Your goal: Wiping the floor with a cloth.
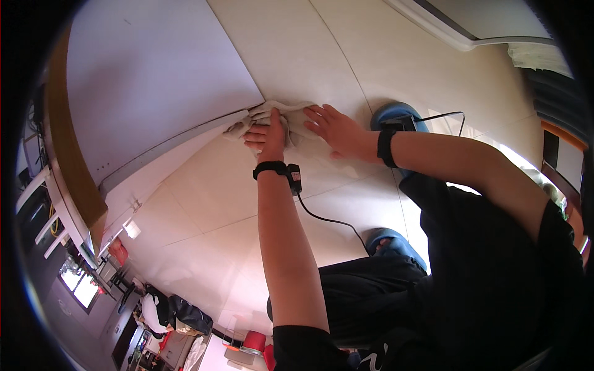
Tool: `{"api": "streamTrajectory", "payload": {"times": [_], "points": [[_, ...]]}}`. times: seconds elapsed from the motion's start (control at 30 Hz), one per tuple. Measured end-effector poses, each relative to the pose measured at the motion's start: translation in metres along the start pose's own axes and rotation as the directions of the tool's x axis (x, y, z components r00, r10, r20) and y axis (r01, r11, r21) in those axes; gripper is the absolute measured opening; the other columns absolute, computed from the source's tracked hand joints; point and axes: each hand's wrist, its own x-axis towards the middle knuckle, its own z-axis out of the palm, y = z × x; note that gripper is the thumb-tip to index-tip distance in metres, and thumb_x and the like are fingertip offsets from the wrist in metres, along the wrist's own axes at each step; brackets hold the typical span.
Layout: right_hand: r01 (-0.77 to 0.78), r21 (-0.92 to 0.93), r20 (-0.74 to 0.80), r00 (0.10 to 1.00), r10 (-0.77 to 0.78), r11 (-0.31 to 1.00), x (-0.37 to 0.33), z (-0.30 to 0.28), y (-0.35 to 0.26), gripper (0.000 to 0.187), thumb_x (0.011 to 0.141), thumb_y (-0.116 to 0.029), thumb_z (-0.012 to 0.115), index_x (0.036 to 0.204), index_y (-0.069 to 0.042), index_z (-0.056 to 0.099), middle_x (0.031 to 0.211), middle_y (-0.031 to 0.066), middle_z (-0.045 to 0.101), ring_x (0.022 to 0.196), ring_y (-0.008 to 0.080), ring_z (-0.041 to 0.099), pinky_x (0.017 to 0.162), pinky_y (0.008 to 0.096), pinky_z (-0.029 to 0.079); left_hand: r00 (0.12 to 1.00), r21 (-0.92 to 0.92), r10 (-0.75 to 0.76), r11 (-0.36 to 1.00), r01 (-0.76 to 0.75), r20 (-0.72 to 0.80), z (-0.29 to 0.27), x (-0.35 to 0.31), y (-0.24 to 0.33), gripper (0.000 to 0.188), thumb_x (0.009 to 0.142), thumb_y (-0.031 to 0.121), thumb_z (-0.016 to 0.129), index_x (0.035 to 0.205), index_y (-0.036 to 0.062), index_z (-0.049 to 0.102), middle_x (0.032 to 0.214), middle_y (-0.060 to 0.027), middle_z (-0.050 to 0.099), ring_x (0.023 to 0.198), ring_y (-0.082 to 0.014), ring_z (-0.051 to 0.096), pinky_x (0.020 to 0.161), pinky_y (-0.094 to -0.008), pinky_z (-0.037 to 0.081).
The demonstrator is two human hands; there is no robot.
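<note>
A crumpled pale beige cloth (296,119) lies where the corner of a large white panel (161,68) meets the tiled floor. My left hand (266,141) is closed on the cloth, its fingers pointing left across the folds and its thumb pointing up. Cloth shows on both sides of that hand. Just right of it, my right hand (341,133) is open, with outstretched fingers reaching the cloth's right edge. Black straps circle both wrists; a small box with a cable (328,219) sits at the left one.
Beige floor tiles (210,198) extend around my hands. My feet wear blue slippers (399,247) on the right. A brown wooden edge (68,136) borders the panel's left side. At lower left stand bags (189,314) and a red container (253,341). A white-framed object (489,25) is at upper right.
</note>
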Motion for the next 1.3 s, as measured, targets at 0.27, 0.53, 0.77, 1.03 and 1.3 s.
{"api": "streamTrajectory", "payload": {"times": [0.27, 0.53, 0.77, 1.03, 1.3], "points": [[0.188, -0.031, 0.140, 0.973, -0.182, 0.982, -0.002, -0.037, -0.042, 0.081, 0.077, -0.040, 0.073, 0.140, 0.002, 0.046, 0.153, 0.0205, 0.032, 0.144, 0.0390, 0.021, 0.120, 0.0468, 0.015, 0.989, 0.419, -0.061, 0.901, 0.113, -0.136, -0.056, -0.072, 0.019, 0.103, 0.087, 0.067, 0.029, 0.149, -0.0123, 0.010, 0.156, -0.0339, 0.009, 0.145, -0.0508, 0.006, 0.117, -0.0571, 0.010], [0.258, -0.436, 0.285, 0.948, -0.140, 0.862, -0.004, -0.046, -0.083, 0.050, 0.088, -0.016, 0.049, 0.133, 0.005, 0.055, 0.150, 0.0179, 0.039, 0.144, 0.0428, 0.023, 0.118, 0.0561, 0.012, 0.983, 0.638, -0.148, 0.769, 0.047, 0.105, -0.076, -0.086, 0.002, 0.099, 0.087, 0.063, 0.029, 0.152, -0.0083, 0.008, 0.159, -0.0310, 0.008, 0.147, -0.0482, 0.007, 0.115, -0.0628, 0.009], [0.276, -0.426, 0.263, 0.949, -0.173, 0.862, 0.003, -0.034, -0.091, 0.057, 0.088, -0.020, 0.051, 0.139, 0.005, 0.049, 0.150, 0.0193, 0.040, 0.143, 0.0439, 0.026, 0.116, 0.0598, 0.015, 0.960, 0.381, -0.260, 0.882, 0.278, -0.098, -0.079, -0.104, 0.017, 0.100, 0.086, 0.063, 0.031, 0.152, -0.0072, 0.003, 0.161, -0.0281, 0.002, 0.148, -0.0462, 0.003, 0.115, -0.0633, 0.008], [0.119, -0.281, -0.095, 0.984, -0.151, 0.952, 0.018, -0.034, -0.080, 0.041, 0.080, -0.021, 0.060, 0.114, -0.002, 0.071, 0.140, 0.0204, 0.050, 0.137, 0.0426, 0.033, 0.115, 0.0578, 0.015, 0.975, 0.321, -0.158, 0.925, 0.201, -0.156, -0.076, -0.078, 0.018, 0.114, 0.079, 0.070, 0.043, 0.150, -0.0109, 0.003, 0.155, -0.0379, -0.009, 0.142, -0.0574, -0.013, 0.118, -0.0568, 0.007], [0.220, -0.300, -0.059, 0.967, -0.248, 0.928, 0.045, -0.056, -0.064, 0.030, 0.074, -0.022, 0.064, 0.094, -0.004, 0.077, 0.133, 0.0198, 0.055, 0.133, 0.0398, 0.037, 0.109, 0.0541, 0.023, 0.975, 0.185, -0.187, 0.961, 0.206, -0.119, -0.093, -0.055, 0.052, 0.115, 0.080, 0.070, 0.043, 0.150, -0.0111, 0.001, 0.156, -0.0367, -0.011, 0.142, -0.0566, -0.015, 0.118, -0.0553, 0.005]]}}
